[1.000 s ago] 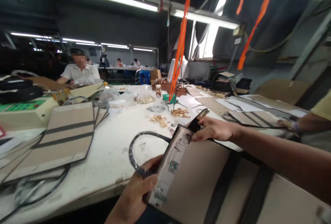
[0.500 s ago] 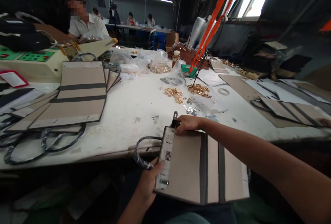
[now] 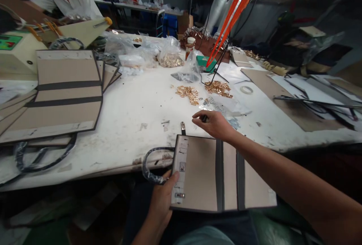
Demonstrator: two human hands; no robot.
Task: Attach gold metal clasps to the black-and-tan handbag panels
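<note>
My left hand (image 3: 162, 199) grips the left edge of a beige bag panel (image 3: 200, 173), thumb on top. The panel has two dark cross strips, and a pale edge band with small metal pieces. A plastic-wrapped handle (image 3: 147, 164) loops out at its left. From its far edge sticks a short dark strap with a metal end (image 3: 183, 127). Above the panel, apart from the strap, is my right hand (image 3: 212, 123) with fingers curled; something small and dark shows between them, too unclear to name. Beyond it lie piles of gold-coloured metal fittings (image 3: 188, 95).
Similar panels (image 3: 68, 113) are stacked at the left beside a cream machine (image 3: 19, 62). Farther back are plastic bags (image 3: 169, 54), a jar (image 3: 190, 47) and a green box (image 3: 206, 63). Orange straps (image 3: 229, 19) hang down. A tape roll (image 3: 246, 89) lies right. A person (image 3: 70, 0) sits across.
My right hand has let go of the strap end and moved right and up from the panel. My left hand keeps its hold. At the far right, another panel has been tilted edge-on.
</note>
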